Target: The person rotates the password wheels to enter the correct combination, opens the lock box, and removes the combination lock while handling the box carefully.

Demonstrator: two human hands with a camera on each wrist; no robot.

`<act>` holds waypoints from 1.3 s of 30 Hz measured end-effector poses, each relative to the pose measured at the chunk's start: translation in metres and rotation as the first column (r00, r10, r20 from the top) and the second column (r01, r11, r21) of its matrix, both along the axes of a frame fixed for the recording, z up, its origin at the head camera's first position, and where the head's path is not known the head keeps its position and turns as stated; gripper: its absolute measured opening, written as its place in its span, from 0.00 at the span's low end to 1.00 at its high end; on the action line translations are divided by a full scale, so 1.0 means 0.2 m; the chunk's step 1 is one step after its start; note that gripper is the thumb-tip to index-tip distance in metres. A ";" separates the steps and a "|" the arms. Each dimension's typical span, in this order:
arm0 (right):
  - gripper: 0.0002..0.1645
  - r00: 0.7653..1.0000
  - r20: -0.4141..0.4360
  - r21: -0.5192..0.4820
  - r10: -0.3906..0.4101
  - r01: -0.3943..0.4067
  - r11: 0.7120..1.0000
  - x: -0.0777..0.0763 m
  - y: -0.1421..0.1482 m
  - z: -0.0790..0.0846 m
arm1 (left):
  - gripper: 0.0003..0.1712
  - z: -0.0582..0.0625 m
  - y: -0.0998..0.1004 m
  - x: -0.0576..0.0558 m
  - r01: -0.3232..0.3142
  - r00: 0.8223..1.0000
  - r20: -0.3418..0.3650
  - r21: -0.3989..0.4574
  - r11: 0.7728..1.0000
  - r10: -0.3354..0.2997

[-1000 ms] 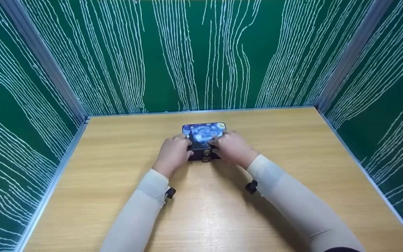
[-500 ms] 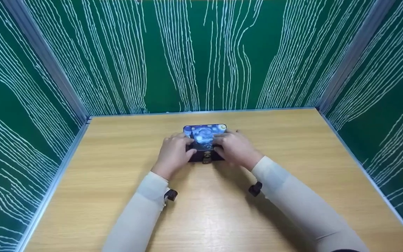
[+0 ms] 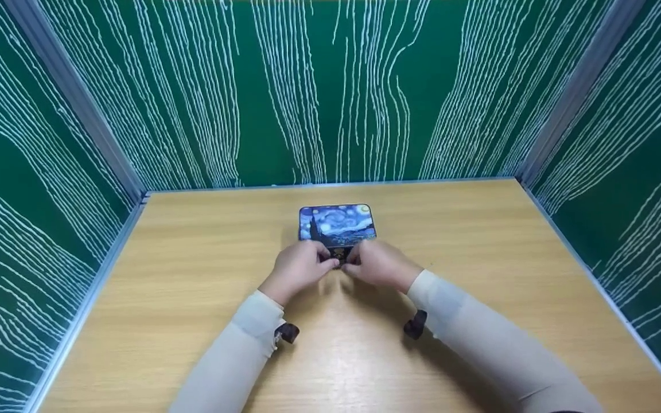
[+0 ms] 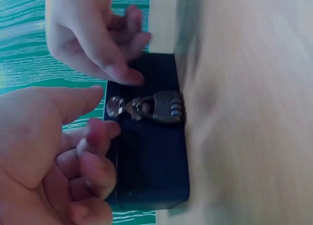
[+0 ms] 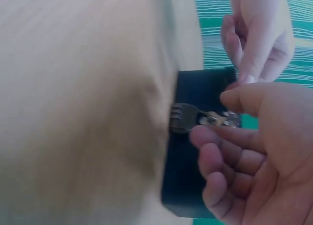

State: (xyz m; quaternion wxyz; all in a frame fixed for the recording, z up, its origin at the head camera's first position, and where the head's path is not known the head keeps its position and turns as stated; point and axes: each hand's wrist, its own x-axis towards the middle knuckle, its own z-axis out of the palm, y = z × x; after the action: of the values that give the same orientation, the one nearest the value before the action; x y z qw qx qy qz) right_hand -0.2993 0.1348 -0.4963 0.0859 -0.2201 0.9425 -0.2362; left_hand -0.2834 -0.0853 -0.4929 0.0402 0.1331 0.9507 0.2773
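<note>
A smooth wood-grain worktop (image 3: 193,241) meets green walls (image 3: 264,115) streaked with wavering white lines. At its far middle sits a dark, round-cornered box (image 4: 151,161), its lid (image 3: 339,223) swirled blue, a metal clasp (image 4: 128,107) and dial padlock (image 4: 167,107) in front. Left hand (image 3: 302,265) and right hand (image 3: 379,265) flank these, fingers loosely bent, thumbs parted, holding nothing.

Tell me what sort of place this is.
Probably a small booth set up for tabletop work: a wood-grain table, green panels with wavy white lines on three sides, and metal-looking corner posts between them.
</note>
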 end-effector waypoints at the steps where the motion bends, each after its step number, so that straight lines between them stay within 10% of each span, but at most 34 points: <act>1: 0.15 1.000 0.012 0.000 0.002 -0.002 1.000 0.00 0.00 -0.02 | 0.17 -0.01 0.00 0.00 0.004 1.000 0.011 -0.009 1.000 -0.004; 19: 0.11 1.000 0.018 -0.097 0.014 -0.013 0.995 -0.02 0.00 -0.13 | 0.17 -0.08 0.08 0.04 0.035 0.996 0.085 -0.038 0.999 -0.032; 32: 0.13 0.999 0.023 -0.070 0.023 -0.022 0.997 -0.02 0.00 -0.10 | 0.15 -0.13 0.15 0.03 -0.067 0.998 -0.016 -0.107 0.992 0.066; 39: 0.09 0.969 -0.206 0.064 0.140 -0.129 0.990 0.00 0.05 -0.05 | 0.20 -0.14 0.14 0.01 -0.074 0.997 0.009 -0.044 0.996 0.074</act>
State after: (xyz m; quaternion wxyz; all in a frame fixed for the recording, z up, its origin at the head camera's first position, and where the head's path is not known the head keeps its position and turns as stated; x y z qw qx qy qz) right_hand -0.2997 0.1438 -0.5061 0.0072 -0.3049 0.9349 -0.1816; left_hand -0.2821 -0.0580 -0.5218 0.0380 0.0955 0.9605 0.2586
